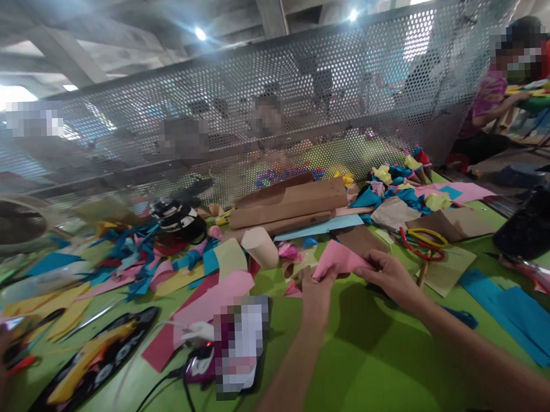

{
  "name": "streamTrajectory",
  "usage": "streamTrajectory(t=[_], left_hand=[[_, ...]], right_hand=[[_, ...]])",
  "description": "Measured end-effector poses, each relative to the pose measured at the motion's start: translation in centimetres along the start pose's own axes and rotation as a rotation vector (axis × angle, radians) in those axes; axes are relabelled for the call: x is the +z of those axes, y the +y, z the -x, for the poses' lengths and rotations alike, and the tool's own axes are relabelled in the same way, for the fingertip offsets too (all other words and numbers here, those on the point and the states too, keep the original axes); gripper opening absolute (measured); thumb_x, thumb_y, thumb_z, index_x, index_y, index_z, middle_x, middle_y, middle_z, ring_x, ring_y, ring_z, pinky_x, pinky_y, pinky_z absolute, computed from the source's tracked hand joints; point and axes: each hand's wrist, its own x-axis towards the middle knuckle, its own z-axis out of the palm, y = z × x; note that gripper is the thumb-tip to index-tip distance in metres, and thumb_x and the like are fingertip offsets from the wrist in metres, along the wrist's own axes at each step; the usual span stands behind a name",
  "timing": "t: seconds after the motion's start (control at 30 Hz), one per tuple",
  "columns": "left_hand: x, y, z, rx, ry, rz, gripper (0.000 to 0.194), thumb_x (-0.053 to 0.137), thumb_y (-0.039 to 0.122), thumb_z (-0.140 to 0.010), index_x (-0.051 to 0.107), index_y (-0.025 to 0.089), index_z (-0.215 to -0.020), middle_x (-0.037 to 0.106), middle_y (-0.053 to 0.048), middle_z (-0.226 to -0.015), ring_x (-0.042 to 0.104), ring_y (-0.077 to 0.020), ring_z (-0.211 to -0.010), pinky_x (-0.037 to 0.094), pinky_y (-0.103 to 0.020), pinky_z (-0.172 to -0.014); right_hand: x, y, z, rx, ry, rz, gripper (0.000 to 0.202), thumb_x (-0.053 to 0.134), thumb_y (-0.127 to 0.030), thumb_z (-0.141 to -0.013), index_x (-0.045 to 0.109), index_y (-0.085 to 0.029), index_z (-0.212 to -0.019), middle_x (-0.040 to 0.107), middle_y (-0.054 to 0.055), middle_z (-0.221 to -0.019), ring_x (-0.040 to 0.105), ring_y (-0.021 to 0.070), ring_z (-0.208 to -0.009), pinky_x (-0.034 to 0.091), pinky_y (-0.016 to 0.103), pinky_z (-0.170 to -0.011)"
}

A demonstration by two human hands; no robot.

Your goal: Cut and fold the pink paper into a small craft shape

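I am watching both bare hands working over a green tabletop (353, 371), the forearms slanting in from the near edge and converging on one sheet. The left hand (316, 282) is pinching the left part of a pink paper (342, 256) between thumb and fingers; the right hand (390, 277) is pinching its right corner, thumb on the near side and fingers curling. The pink paper is spanning the gap between both sets of fingertips, matte and narrowing toward the right ones.

Beyond and left of the left fingers, a smooth cream cylinder (259, 247) is tilting; farther beyond, a stiff brown sheet (293, 202) is lying folded. Right of the right fingers, a slim red loop (412, 251) and a yellow loop (432, 233) are overlapping; farther right, flat blue strips (513, 312) are lying across each other.

Left of the left fingers, a phone (256, 333) is lying face up. Well left of that, a long black holder (147, 321) is carrying yellow pieces (88, 363); the view is smearing there, so I am only guessing it is a shallow tray.
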Motion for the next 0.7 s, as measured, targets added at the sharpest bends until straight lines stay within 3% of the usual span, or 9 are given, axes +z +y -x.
streamTrajectory(t=[0.23, 0.43, 0.7], left_hand=[[0.19, 0.05, 0.14, 0.139, -0.021, -0.14, 0.032, 0.09, 0.034, -0.065, 0.075, 0.012, -0.083, 0.076, -0.008, -0.082, 0.072, -0.0229, -0.08, 0.054, -0.031, -0.08], [0.15, 0.01, 0.09, 0.063, -0.03, -0.094, 0.04, 0.089, 0.037, -0.066, 0.072, 0.012, -0.092, 0.079, -0.01, -0.087, 0.075, -0.0239, -0.081, 0.056, -0.036, -0.083], [0.18, 0.36, 0.23, 0.051, 0.005, -0.108, 0.041, 0.091, 0.036, -0.063, 0.07, 0.012, -0.09, 0.079, -0.011, -0.085, 0.076, -0.0258, -0.079, 0.057, -0.036, -0.081]], right_hand=[[0.29, 0.53, -0.03, 0.069, -0.014, -0.049, 0.038, 0.072, -0.052, -0.083, 0.061, -0.019, -0.068, 0.055, -0.003, -0.059, 0.048, 0.0122, -0.053, 0.034, 0.025, -0.051], [0.32, 0.47, -0.04, 0.095, -0.031, -0.076, 0.038, 0.071, -0.053, -0.083, 0.063, -0.018, -0.07, 0.059, -0.002, -0.058, 0.051, 0.0123, -0.051, 0.034, 0.024, -0.05], [0.37, 0.46, -0.05, 0.094, -0.04, -0.052, 0.04, 0.072, -0.054, -0.083, 0.06, -0.019, -0.068, 0.058, -0.003, -0.057, 0.051, 0.0116, -0.05, 0.035, 0.024, -0.049]])
